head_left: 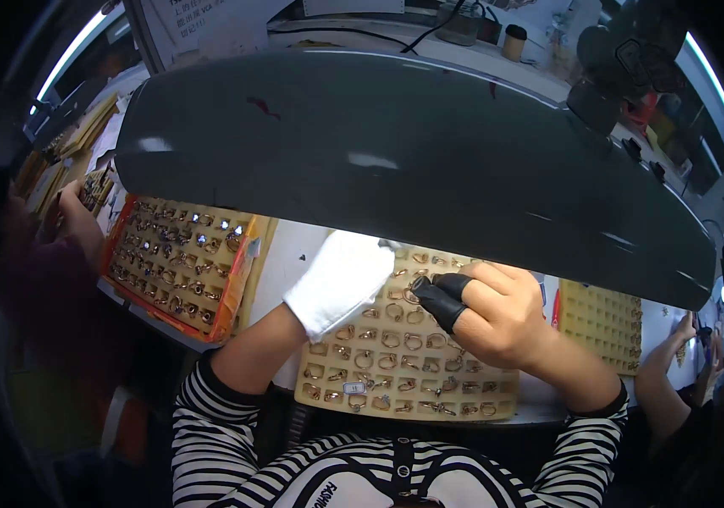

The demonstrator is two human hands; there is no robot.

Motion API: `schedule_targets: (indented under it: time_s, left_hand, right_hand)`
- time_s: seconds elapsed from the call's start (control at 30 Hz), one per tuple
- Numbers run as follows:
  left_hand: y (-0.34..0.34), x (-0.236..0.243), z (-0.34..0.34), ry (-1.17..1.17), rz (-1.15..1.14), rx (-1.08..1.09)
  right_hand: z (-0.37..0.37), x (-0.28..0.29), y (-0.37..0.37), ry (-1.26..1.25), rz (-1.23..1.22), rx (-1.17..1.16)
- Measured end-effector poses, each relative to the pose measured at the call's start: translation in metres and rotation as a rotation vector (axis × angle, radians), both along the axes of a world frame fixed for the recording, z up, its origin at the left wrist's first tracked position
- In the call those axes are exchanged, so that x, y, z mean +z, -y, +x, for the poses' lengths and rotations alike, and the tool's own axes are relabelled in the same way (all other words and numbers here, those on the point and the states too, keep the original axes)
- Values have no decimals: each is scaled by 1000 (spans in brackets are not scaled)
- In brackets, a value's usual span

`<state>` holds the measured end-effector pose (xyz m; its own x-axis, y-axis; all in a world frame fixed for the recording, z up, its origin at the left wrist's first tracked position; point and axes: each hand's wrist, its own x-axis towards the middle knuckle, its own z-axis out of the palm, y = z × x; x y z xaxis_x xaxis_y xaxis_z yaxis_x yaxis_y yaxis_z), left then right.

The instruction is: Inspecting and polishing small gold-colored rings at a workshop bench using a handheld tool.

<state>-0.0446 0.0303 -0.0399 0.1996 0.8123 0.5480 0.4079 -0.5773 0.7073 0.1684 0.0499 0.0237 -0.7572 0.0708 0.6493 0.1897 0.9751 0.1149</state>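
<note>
Right hand [497, 317] is pinching a ring [408, 295] over the tray [404, 415] at the counter [284, 258]'s front edge; gloved left hand [341, 275]'s grip, I can't tell!

The left hand [347, 273] wears a white glove [321, 296]; right of that glove, the right hand [497, 313] curls inward, two digits [442, 305] covered black.

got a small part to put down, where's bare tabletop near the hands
White tabletop between the orange-walled rectangular ring tray and white-gloved left hand is mostly bare, with one small dark piece. A narrower strip lies right of the central pale-yellow slotted tray, below the right forearm. Crowded: that tray's ring-filled near half.
</note>
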Motion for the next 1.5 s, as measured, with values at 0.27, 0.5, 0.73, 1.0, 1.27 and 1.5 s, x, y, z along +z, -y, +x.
schedule_targets:
  time_s: [0.27, 0.5, 0.73, 1.0, 1.27, 1.5]
  left_hand:
    - [18, 53, 39, 197, -881, -384]
    - [24, 36, 39, -666, -135, -126]
    - [33, 45, 51, -359, -279, -161]
    - [28, 49, 48, -191, -695, -178]
    - [30, 58, 54, -122, -718, -180]
    - [31, 36, 48, -185, -497, -244]
  right_hand:
    - [44, -13, -5, 37, 235, -26]
    - [51, -17, 4, 6, -724, -212]
    - [51, -16, 10, 51, -930, -266]
    - [41, -15, 10, -102, -149, -226]
    - [52, -25, 14, 33, -842, -264]
    - [47, -17, 7, 62, -1293, -218]
